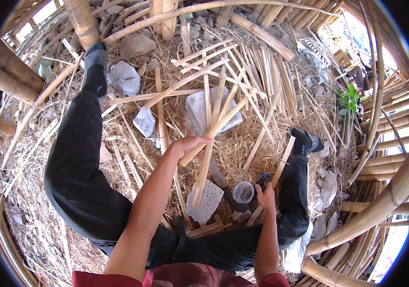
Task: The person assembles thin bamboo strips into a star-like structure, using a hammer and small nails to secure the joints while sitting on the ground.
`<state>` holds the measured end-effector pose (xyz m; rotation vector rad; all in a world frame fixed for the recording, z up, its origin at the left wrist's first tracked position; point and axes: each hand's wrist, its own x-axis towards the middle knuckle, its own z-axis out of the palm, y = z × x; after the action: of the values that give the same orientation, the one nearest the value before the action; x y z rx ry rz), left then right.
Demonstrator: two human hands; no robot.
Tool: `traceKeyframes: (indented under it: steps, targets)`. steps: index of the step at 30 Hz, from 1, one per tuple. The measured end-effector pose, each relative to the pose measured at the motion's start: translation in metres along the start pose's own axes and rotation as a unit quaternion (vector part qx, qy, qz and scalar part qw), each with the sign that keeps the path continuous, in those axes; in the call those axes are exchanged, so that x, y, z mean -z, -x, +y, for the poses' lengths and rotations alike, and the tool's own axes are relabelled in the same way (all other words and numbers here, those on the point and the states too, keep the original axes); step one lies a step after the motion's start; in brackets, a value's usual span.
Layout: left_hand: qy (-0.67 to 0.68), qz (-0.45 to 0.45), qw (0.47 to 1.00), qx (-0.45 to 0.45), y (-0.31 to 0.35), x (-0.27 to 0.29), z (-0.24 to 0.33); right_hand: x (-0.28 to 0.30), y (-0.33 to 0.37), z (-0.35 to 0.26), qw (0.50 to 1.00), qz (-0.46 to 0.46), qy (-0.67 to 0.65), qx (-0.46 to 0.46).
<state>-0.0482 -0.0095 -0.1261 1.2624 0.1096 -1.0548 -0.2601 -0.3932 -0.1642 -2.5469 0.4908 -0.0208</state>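
My left hand (192, 147) is closed round a pale split bamboo strip (232, 118), which slants up to the right. Other strips cross beneath it, one reaching down over a flat grey stone (207, 203). By my right leg, my right hand (265, 197) is closed on another bamboo strip (283, 162) standing at a slant. A small dark object (263, 179) sits right beside those fingers; its kind is unclear. Between my hands lie a knife with a wide dark blade (218, 173) and black handle (235, 204), and a clear round plastic container (243, 192).
A larger pale stone (209, 112) lies under the crossed strips. Many split strips (266, 81) are piled beyond it. My legs stretch out on both sides over shavings (118, 126). Thick bamboo poles (371, 205) stand at the right, and a green plant (349, 99) grows there.
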Motion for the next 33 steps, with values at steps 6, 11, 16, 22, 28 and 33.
traceKeyframes:
  steps: [6,11,16,22,28,33]
  targets:
    - [0.088,-0.098,0.986,-0.102,0.020,-0.019,0.026,0.001,-0.004,-0.015,0.998,0.013,-0.019,-0.055]
    - [0.462,-0.084,0.874,-0.127,0.032,-0.094,0.052,-0.003,-0.008,-0.008,0.998,0.055,-0.014,-0.043]
    - [0.474,-0.256,0.830,-0.144,-0.002,-0.087,0.035,-0.008,-0.005,-0.012,0.998,0.031,-0.016,-0.053]
    - [0.433,-0.172,0.870,-0.162,0.001,-0.099,0.046,-0.009,-0.005,-0.007,0.998,0.055,0.029,-0.020]
    - [0.305,-0.041,0.940,-0.150,-0.011,-0.112,0.041,-0.017,0.001,-0.026,0.998,0.035,0.057,-0.016]
    - [0.142,0.071,0.966,-0.203,0.027,-0.139,0.071,-0.021,0.002,-0.016,0.993,0.035,0.092,-0.062]
